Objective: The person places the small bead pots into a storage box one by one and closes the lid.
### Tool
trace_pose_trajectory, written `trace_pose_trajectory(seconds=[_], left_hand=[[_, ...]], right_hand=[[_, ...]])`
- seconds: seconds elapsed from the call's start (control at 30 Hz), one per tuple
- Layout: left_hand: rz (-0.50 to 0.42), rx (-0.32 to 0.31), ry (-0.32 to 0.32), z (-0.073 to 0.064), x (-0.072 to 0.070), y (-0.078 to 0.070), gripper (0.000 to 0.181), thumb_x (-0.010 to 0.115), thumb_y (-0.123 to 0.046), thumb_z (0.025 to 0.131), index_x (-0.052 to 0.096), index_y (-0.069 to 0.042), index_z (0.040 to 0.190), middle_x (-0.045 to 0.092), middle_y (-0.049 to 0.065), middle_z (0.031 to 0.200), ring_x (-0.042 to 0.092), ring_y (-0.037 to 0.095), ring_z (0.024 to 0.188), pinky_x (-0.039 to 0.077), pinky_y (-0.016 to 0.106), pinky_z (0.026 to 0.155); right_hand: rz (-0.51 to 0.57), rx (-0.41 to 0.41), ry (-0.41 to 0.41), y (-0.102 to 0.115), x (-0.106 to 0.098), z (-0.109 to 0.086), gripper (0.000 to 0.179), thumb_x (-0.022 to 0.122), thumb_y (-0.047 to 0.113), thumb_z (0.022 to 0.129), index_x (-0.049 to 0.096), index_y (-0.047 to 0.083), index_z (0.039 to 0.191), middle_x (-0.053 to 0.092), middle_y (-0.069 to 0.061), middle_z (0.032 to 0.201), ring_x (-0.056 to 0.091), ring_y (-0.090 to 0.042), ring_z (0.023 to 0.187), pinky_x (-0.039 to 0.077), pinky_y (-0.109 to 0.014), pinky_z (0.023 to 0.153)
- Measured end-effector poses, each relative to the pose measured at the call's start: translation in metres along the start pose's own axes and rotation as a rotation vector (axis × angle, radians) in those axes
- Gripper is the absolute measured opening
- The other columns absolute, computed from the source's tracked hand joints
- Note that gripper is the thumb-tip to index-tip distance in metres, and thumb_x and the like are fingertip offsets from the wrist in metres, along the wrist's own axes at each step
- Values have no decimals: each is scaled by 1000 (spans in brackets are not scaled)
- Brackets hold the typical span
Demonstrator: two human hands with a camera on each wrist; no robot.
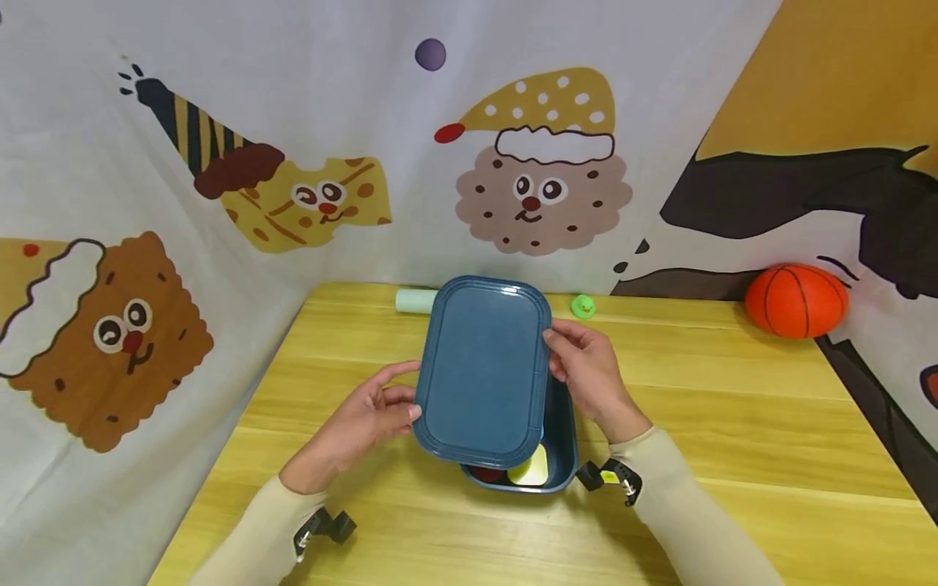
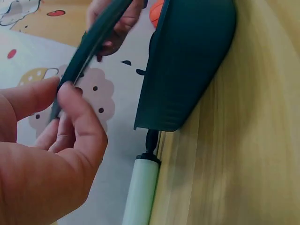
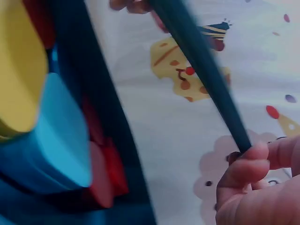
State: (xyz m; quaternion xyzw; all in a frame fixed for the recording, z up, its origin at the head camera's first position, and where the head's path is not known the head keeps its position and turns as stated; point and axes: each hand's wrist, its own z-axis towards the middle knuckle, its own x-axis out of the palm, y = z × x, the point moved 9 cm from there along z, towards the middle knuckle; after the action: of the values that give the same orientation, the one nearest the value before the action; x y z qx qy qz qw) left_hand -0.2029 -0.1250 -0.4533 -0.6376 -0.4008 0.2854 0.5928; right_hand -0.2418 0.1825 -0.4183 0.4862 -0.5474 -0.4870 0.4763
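A dark blue rectangular lid (image 1: 484, 370) is held up over a matching open box (image 1: 567, 439), covering most of it in the head view. My left hand (image 1: 359, 427) pinches the lid's left edge between thumb and fingers. At the opposite edge, near the upper corner, my right hand (image 1: 589, 374) pinches it too. From the left wrist, the lid (image 2: 89, 51) appears edge-on, apart from the box wall (image 2: 187, 65). Inside the box, the right wrist view shows a yellow block (image 3: 18, 70), a light blue block (image 3: 65, 136) and red pieces (image 3: 115, 164).
Behind the lid lies a pale green cylinder (image 1: 416, 301) with a black neck. A small green toy duck (image 1: 583, 307) sits at the table's back edge, and an orange toy basketball (image 1: 796, 301) at the back right. A printed cloth (image 1: 410, 106) hangs behind the wooden table (image 1: 718, 407).
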Motion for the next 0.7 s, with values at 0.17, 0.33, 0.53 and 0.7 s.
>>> trace_pose_trajectory(seconds=[0.17,0.33,0.53,0.7], left_hand=[[-1,-6,-89,21,-9,-2,50,69,-6,102,54,-6,150,75,-4,119,70,9,96,55,23,76],[33,10,-161,39,-11,-14,38,70,-8,102,64,-3,139,74,-8,115,69,9,99,55,24,79],[72,57,-199,56,-12,-30,37,71,-10,101,68,0,137,76,-4,114,73,12,100,60,29,88],[127,49,-212,66,-18,-31,37,68,-7,102,67,1,138,76,4,123,75,15,107,59,27,96]], right_hand=[[44,-83,24,27,-3,-7,39,62,12,107,59,-6,141,61,1,85,56,-8,60,48,-18,54],[53,-193,61,53,-9,-20,36,63,12,107,62,-3,139,67,-3,92,67,-11,65,59,-22,62],[26,-277,92,65,-15,-29,30,64,14,107,67,4,135,74,-1,110,78,-15,82,65,-30,77],[-2,-343,152,62,-16,-32,31,61,8,108,67,-1,136,77,2,118,80,-18,99,63,-33,90]])
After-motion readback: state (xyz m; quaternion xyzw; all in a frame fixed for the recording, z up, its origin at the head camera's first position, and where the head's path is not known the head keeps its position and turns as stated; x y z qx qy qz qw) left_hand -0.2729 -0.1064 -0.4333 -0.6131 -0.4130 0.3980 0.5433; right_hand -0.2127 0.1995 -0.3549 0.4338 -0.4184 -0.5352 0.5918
